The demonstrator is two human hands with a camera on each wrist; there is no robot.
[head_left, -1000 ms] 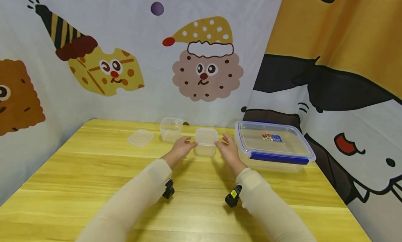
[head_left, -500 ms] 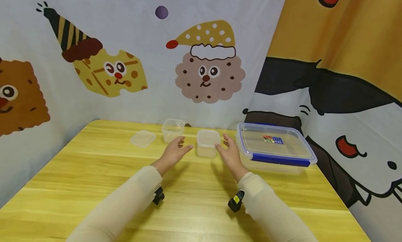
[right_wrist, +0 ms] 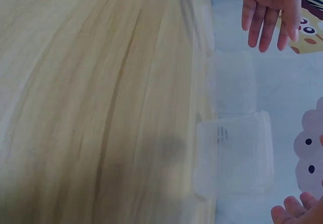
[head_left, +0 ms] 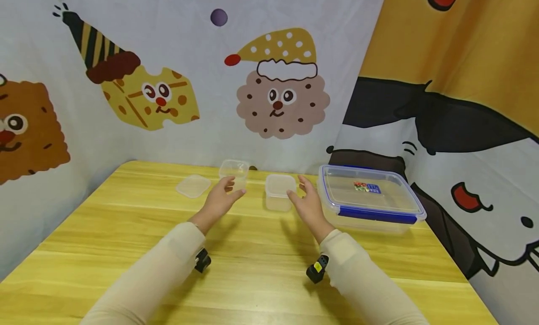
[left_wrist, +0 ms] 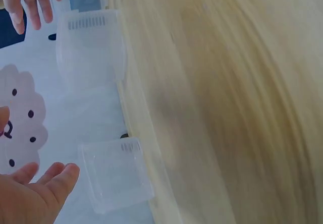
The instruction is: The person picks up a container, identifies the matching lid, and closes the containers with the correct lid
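Observation:
A small clear container with a frosted lid stands upright mid-table. Beside its right wall is my right hand, fingers spread and thumb tip overlapping the edge in the head view; a gap shows in the right wrist view. My left hand, fingers loosely extended and holding nothing, is in front of a second small clear container, partly covering it. That container appears uncovered; the left wrist view also shows it near the left fingers. A loose square translucent lid lies flat to its left.
A large clear storage box with blue clips and its lid on stands at the right, close beside the right hand. The wooden table meets a printed curtain behind the containers.
My left hand has drawn off the lidded container and moved left toward the uncovered one. The right hand stays near the lidded container. The head view has shifted slightly.

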